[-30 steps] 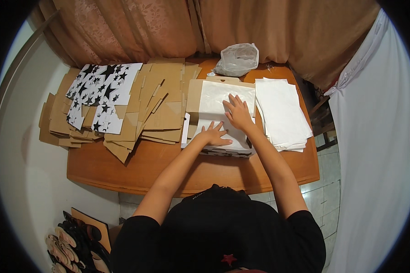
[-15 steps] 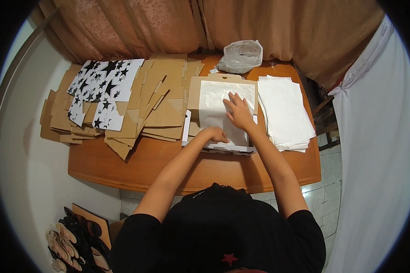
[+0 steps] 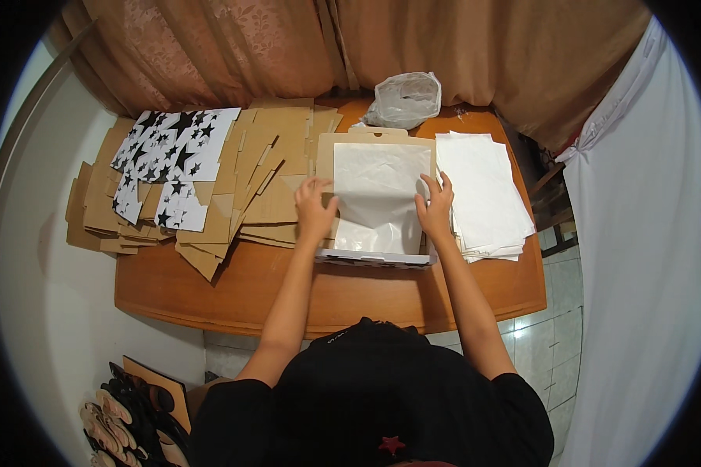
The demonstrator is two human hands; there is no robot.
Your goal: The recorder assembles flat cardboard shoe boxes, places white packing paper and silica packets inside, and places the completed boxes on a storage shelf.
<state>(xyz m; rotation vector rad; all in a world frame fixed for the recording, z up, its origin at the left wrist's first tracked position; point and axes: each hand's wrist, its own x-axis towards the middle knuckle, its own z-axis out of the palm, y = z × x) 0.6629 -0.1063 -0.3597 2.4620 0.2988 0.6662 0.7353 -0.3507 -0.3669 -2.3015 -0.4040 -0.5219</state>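
In front of me a cardboard box (image 3: 325, 159) lies with its lid laid back, brown inside and black-and-white outside along the near wall. A sheet of white paper (image 3: 374, 183) lines it, running from the box floor up over the lid. My left hand (image 3: 314, 210) is at the box's left side, fingers apart and nothing in them. At the right side my right hand (image 3: 436, 204) has its fingers spread by the paper's edge; whether the fingertips touch the box cannot be made out.
A stack of white paper sheets (image 3: 487, 194) lies right of the box. To the left are piled flat brown cardboard boxes (image 3: 276, 167), some showing a star-patterned face (image 3: 181, 144). A clear plastic bag (image 3: 405, 101) stands at the back of the wooden table (image 3: 210, 288). Shoes (image 3: 117, 424) are at lower left.
Both hands have come off the middle of the paper and moved out to the box's two sides. The paper now lies uncovered in the box.
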